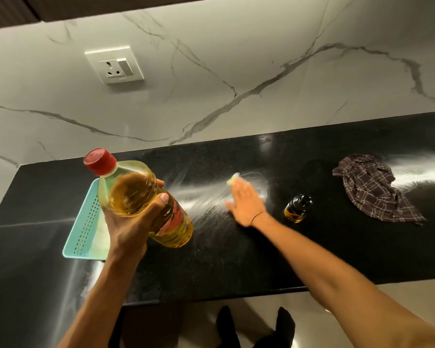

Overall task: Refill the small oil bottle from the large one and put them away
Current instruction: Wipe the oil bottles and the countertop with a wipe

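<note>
We see the left hand (131, 222) wrapped around the large oil bottle (141, 197), fingers and thumb curled round the body, bottle lifted off the bench (236, 259) and tilted, red cap (99, 162) on and pointing up and away. It's mostly full of yellow oil, red label on the lower half. It hangs over the right edge of a teal perforated tray (86, 222) that sits at the left end of the bench.

Right hand (246, 202) is flat, fingers straight and together, pressing down on a small pale yellowish pad or sponge (234, 178) against the bench top; only its far edge shows past the fingertips, so we can't tell exactly what it is. Hand is motion-blurred. Pale smear streaks (206, 197) run across the black surface between the two hands. Thin dark band on the right wrist.

Small oil bottle (298, 208) stands upright on the bench just right of the right hand, dark cap on, yellow oil visible in the lower part. Not touched by either hand.

A dark checked cloth (372, 189) lies crumpled further right, apart from the small bottle. Marble-pattern wall behind, with a white socket plate (114, 64) upper left.
</note>
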Tool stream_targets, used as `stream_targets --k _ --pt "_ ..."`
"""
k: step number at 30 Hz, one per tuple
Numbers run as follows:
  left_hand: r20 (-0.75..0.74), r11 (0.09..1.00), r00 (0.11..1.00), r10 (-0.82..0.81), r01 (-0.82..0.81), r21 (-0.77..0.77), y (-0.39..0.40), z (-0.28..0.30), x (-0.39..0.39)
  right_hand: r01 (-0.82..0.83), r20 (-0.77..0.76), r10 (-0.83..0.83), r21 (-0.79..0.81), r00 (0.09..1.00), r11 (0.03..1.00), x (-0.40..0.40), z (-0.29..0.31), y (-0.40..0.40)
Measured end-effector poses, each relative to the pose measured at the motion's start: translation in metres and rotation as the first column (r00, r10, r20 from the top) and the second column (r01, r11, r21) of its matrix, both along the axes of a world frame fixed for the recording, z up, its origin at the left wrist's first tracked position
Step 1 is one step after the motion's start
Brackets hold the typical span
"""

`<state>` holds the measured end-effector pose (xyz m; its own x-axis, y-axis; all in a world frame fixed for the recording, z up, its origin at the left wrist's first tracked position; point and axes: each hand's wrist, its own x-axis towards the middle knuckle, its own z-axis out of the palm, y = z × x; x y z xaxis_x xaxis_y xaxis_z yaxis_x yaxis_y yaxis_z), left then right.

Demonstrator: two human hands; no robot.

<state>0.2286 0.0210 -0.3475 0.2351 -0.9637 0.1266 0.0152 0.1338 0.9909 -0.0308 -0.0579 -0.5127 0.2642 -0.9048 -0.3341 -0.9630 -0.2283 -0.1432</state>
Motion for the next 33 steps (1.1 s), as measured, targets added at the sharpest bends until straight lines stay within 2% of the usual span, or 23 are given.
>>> stream_targets --k 3,5,6,8,10,11,13,15,17,18,20,21,22,24,25,27,29,31,33 --pt "0.001 1.0 1.0 0.018 -0.018 0.019 0.001 -0.003 -0.002 0.165 -0.035 -0.163 0.045 0.986 0.985 -0.014 0.008 -0.018" --pt "-0.004 0.999 1.0 0.023 -0.023 0.031 0.001 -0.004 -0.002 0.13 0.044 -0.131 0.021 0.99 0.991 0.017 0.005 -0.007" --pt "0.002 0.999 1.0 0.022 -0.022 0.035 0.001 -0.004 -0.002 0.055 0.104 -0.058 0.034 0.993 0.998 0.04 0.002 0.006" --pt "0.014 0.999 1.0 0.012 -0.012 0.04 0.0 -0.004 -0.003 -0.201 0.216 0.192 0.02 0.957 0.979 0.09 -0.012 0.043" --pt "0.012 0.999 1.0 0.01 -0.011 0.038 -0.001 -0.002 -0.001 -0.477 0.175 0.464 0.04 0.868 0.878 0.125 -0.03 0.089" --pt "0.013 0.999 1.0 0.012 -0.013 0.036 -0.001 -0.001 0.001 -0.555 0.132 0.545 0.049 0.828 0.831 0.129 -0.036 0.108" --pt "0.036 1.0 0.999 0.014 -0.015 0.023 -0.003 0.001 0.008 -0.602 0.117 0.594 0.047 0.796 0.797 0.113 -0.04 0.118" --pt "0.056 1.0 0.998 0.017 -0.018 0.024 -0.004 0.001 0.016 -0.498 0.14 0.493 0.002 0.859 0.867 0.078 -0.029 0.097" --pt "0.054 0.999 0.998 0.033 -0.035 0.034 -0.004 -0.002 0.021 -0.185 0.137 0.19 -0.047 0.972 0.982 0.031 -0.018 0.056" --pt "0.049 0.999 0.998 0.036 -0.037 0.039 -0.003 -0.002 0.023 -0.023 0.084 0.027 -0.043 0.996 0.999 0.007 -0.012 0.036" --pt "0.036 0.999 0.999 0.029 -0.03 0.04 -0.003 -0.004 0.023 0.181 -0.074 -0.182 -0.017 0.981 0.983 -0.023 -0.003 0.01" --pt "0.025 0.999 0.999 0.02 -0.021 0.041 -0.003 -0.004 0.022 0.218 -0.097 -0.218 -0.009 0.971 0.976 -0.025 -0.002 0.008" --pt "0.017 0.999 1.0 0.011 -0.012 0.04 -0.004 -0.004 0.02 0.22 -0.058 -0.22 -0.002 0.974 0.975 -0.016 -0.003 0.012" --pt "0.022 1.0 1.0 0.009 -0.01 0.023 -0.006 -0.003 0.016 0.101 0.075 -0.1 -0.007 0.992 0.995 0.022 -0.013 0.041" --pt "0.032 1.0 0.999 0.005 -0.005 0.01 -0.007 -0.002 0.013 -0.046 0.138 0.047 -0.012 0.989 0.999 0.046 -0.021 0.064" --pt "0.04 1.0 0.999 -0.01 0.01 -0.005 -0.009 -0.001 0.006 -0.406 0.166 0.398 0.015 0.902 0.914 0.087 -0.039 0.117" --pt "0.033 1.0 0.999 -0.025 0.025 -0.01 -0.01 0.002 0.001 -0.584 0.108 0.578 0.026 0.809 0.811 0.099 -0.049 0.152" --pt "0.038 0.999 0.999 -0.035 0.036 -0.025 -0.011 0.004 0.0 -0.58 0.093 0.575 0.034 0.813 0.814 0.08 -0.044 0.142" --pt "0.049 0.999 0.998 -0.038 0.039 -0.032 -0.01 0.004 -0.002 -0.398 0.086 0.398 -0.014 0.913 0.917 0.044 -0.032 0.11"
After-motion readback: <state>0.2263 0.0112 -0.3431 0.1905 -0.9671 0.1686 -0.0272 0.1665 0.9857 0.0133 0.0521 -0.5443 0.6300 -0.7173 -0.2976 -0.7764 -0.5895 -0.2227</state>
